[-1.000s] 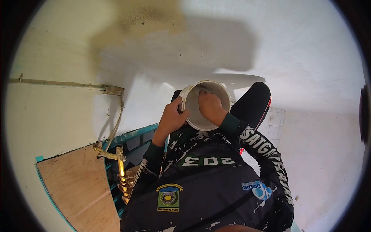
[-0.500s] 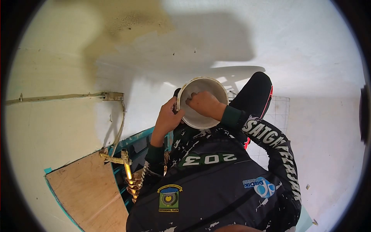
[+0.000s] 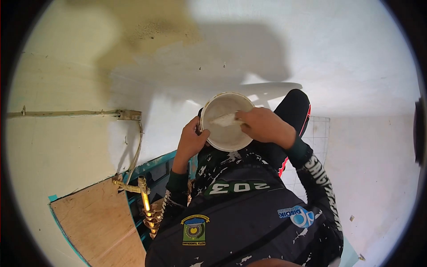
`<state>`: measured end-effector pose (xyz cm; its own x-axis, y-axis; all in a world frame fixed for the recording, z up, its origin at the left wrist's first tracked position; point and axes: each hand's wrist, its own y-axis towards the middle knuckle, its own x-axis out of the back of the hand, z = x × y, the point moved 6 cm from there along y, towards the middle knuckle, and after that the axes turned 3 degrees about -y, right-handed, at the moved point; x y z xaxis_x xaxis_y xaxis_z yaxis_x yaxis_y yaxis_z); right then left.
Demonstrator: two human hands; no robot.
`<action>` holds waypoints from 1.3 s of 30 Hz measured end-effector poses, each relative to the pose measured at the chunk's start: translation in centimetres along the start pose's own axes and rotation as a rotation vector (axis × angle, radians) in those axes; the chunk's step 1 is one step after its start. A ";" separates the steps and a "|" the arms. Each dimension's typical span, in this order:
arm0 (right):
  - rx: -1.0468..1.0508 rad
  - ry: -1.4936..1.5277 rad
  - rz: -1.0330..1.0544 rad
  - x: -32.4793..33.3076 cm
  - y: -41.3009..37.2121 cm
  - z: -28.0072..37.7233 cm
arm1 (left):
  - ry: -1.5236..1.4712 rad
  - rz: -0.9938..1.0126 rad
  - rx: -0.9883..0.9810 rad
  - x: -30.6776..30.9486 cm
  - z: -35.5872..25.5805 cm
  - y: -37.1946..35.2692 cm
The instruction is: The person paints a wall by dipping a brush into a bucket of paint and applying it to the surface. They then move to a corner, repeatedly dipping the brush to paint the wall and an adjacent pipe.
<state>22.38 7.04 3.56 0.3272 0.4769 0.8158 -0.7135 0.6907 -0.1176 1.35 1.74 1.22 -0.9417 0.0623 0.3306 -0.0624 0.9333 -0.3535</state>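
Observation:
A round white bucket (image 3: 229,141) sits at my lap between my legs, its mouth facing up toward me. My left hand (image 3: 191,141) is closed on the bucket's left rim, thumb over the edge. Above the opening, at the right side, my right hand (image 3: 266,125) is closed round a flat, white-smeared tool (image 3: 224,119) whose pale end points left across the bucket. The handle is hidden in my fingers, and I cannot make out its exact kind. Whitish material coats the inside of the bucket.
A pale wall (image 3: 249,44) with patchy yellowish and white areas rises ahead. Along it at left run a cable conduit (image 3: 66,113) and a small box (image 3: 129,115). A wooden panel (image 3: 98,218) and a brass-coloured post (image 3: 145,196) stand at lower left. Tiled floor (image 3: 316,135) shows at right.
My right hand has drawn up and to the right from inside the bucket, bringing the flat white-smeared tool into view. My left hand keeps its hold on the rim.

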 end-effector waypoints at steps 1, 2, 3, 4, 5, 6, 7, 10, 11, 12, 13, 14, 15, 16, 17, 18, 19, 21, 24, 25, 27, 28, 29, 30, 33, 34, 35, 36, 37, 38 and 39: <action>0.005 -0.012 -0.002 0.6 -0.9 -0.5 | 0.013 0.003 -0.015 0.1 -0.2 0.0; -0.044 0.146 -0.041 1.3 -2.0 -1.5 | 0.007 -0.001 -0.026 0.2 0.0 0.1; -0.094 0.303 -0.080 2.0 -2.9 -2.3 | -0.007 0.006 -0.028 0.3 0.6 0.3; -0.091 0.287 -0.086 2.4 -3.6 -2.8 | -0.023 0.015 -0.033 0.2 0.9 0.5; -0.253 0.561 -0.006 1.8 -4.5 -4.2 | -0.034 0.015 -0.048 0.3 1.1 0.7; -0.417 0.834 0.071 0.9 -5.6 -5.2 | -0.033 0.019 -0.033 0.3 1.3 0.8; -0.376 0.978 -0.005 0.3 -6.3 -5.4 | -0.032 0.022 -0.019 0.2 1.6 1.0; -0.416 1.251 -0.135 -1.7 -8.1 -6.3 | -0.057 0.043 -0.031 0.0 2.4 1.6; -0.440 1.355 -0.159 -2.5 -8.5 -6.3 | -0.062 0.046 -0.046 -0.1 2.5 1.8; -0.436 1.345 -0.171 -2.9 -8.8 -6.2 | -0.068 0.051 -0.044 -0.1 2.7 2.0; -0.444 1.421 -0.176 -3.4 -9.1 -6.0 | -0.074 0.054 -0.043 -0.1 2.7 2.1; -0.450 1.497 -0.181 -3.9 -9.3 -5.7 | -0.078 0.056 -0.059 0.0 2.6 2.2; -0.434 1.525 -0.192 -4.2 -9.4 -5.3 | -0.080 0.062 -0.048 0.1 2.5 2.2; -0.428 1.514 -0.200 -4.5 -9.5 -5.2 | -0.082 0.069 -0.037 0.1 2.5 2.1; -0.396 1.597 -0.192 -4.9 -9.5 -4.9 | -0.086 0.070 -0.051 0.2 2.3 2.1; -0.361 1.679 -0.182 -5.1 -9.3 -4.4 | -0.078 0.070 -0.056 0.3 2.1 2.0; -0.345 1.714 -0.193 -5.2 -9.2 -4.0 | -0.069 0.071 -0.061 0.4 1.9 1.9; -0.326 1.719 -0.218 -4.9 -8.8 -3.4 | -0.084 0.071 -0.073 0.4 2.3 1.9; -0.276 1.736 -0.271 -4.0 -7.9 -1.9 | -0.073 0.068 -0.101 0.8 2.7 1.6; -0.248 1.740 -0.294 -3.3 -7.6 -1.3 | -0.080 0.066 -0.095 1.0 2.8 1.5; -0.226 1.672 -0.347 -1.5 -7.3 0.2 | -0.014 0.046 -0.137 1.4 2.5 1.0; -0.223 1.617 -0.388 -0.2 -7.0 0.9 | 0.058 0.025 -0.186 1.8 2.1 0.7; -0.229 1.534 -0.413 1.5 -6.9 1.6 | 0.004 0.035 -0.160 1.8 2.9 0.8; -0.201 1.513 -0.426 3.6 -6.7 2.8 | -0.026 0.049 -0.094 1.8 3.6 0.8; -0.165 1.049 -0.528 12.5 -6.4 7.8 | 0.076 -0.025 -0.254 1.9 6.4 2.1; -0.136 1.022 -0.543 14.8 -6.2 9.6 | 0.069 -0.035 -0.265 1.8 6.1 2.0; -0.086 0.893 -0.606 17.3 -6.1 11.4 | 0.095 -0.026 -0.308 2.0 4.8 1.3; -0.032 0.761 -0.671 19.7 -5.9 13.3 | 0.123 -0.021 -0.354 2.1 3.6 0.7; 0.009 0.735 -0.689 21.5 -5.5 15.0 | 0.107 -0.030 -0.356 2.0 4.1 0.8; 0.056 0.532 -0.770 23.4 -5.4 17.0 | 0.096 -0.036 -0.356 2.0 4.5 1.1; 0.094 0.331 -0.849 25.0 -5.4 19.1 | 0.050 -0.025 -0.310 2.3 3.4 0.4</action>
<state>22.59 4.83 35.45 0.9155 -0.0289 0.4013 -0.1951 0.8403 0.5058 -1.98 1.04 -1.10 -0.9231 0.0479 0.3815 0.0254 0.9976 -0.0639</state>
